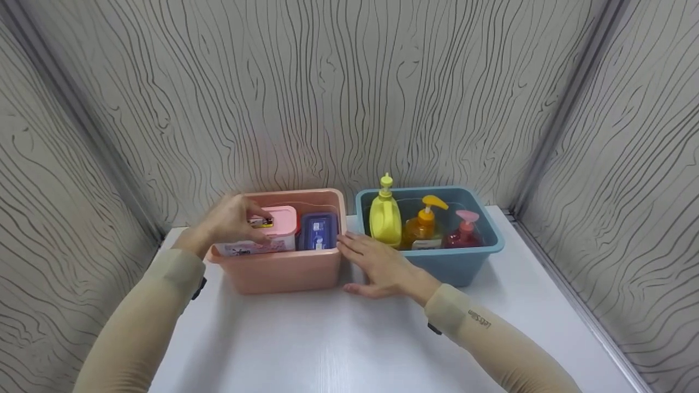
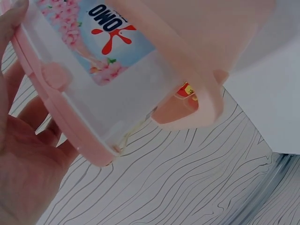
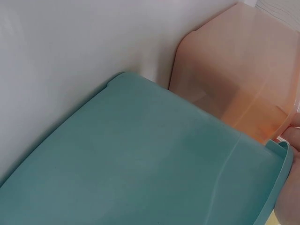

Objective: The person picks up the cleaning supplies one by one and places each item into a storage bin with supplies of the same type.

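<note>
My left hand [image 1: 232,218] grips a white OMO laundry detergent box [image 1: 267,244] with a pink lid across its top. The box is in the left part of the pink basket [image 1: 284,275]; in the left wrist view its flower-printed OMO label [image 2: 93,37] faces the camera. Beside it in the same basket is a dark blue lidded box [image 1: 319,232]. My right hand [image 1: 382,267] has its fingers extended, the tips at the pink basket's right rim. Its thumb points left above the table, and it lies in front of the blue basket's left corner.
The blue basket [image 1: 445,267] holds a yellow bottle [image 1: 385,218], an orange pump bottle [image 1: 423,232] and a red pump bottle with a pink head [image 1: 464,236]. Both baskets stand on a white table [image 1: 327,344], close to the wood-patterned back wall [image 1: 327,98].
</note>
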Demonstrator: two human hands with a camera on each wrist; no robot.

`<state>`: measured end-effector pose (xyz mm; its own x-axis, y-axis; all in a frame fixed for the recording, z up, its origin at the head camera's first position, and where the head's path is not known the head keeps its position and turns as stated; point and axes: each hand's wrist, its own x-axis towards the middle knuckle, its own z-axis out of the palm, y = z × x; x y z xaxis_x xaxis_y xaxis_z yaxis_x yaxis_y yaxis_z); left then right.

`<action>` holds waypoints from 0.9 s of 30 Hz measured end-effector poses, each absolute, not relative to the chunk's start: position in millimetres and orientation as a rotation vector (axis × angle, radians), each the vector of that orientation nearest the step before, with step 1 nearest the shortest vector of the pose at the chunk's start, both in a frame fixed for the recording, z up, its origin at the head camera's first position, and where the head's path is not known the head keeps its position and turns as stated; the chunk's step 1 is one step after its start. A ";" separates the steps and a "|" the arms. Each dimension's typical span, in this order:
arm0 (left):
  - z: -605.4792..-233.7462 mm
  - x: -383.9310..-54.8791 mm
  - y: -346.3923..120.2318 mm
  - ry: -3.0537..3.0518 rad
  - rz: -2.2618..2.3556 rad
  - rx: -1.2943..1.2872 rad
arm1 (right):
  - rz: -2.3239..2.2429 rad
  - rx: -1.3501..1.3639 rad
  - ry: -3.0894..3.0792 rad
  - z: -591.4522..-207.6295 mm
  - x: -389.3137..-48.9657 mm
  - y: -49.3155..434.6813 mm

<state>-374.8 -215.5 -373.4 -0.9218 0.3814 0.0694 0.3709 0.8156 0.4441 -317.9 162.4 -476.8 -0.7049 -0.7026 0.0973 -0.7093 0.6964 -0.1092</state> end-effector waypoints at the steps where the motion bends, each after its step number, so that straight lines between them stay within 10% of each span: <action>1: -374.7 -375.4 -216.0 2.971 0.720 0.615 | 0.212 1.187 -2.845 -476.9 -317.8 162.6; 27: -405.2 -383.3 -224.1 2.933 0.757 0.521 | 0.201 1.179 -2.839 -477.4 -317.2 163.6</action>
<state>-383.3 -224.1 -405.2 -0.9402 0.3401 0.0187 0.3067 0.8213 0.4811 -317.2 163.6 -477.4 -0.7056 -0.7006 0.1065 -0.7086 0.6989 -0.0969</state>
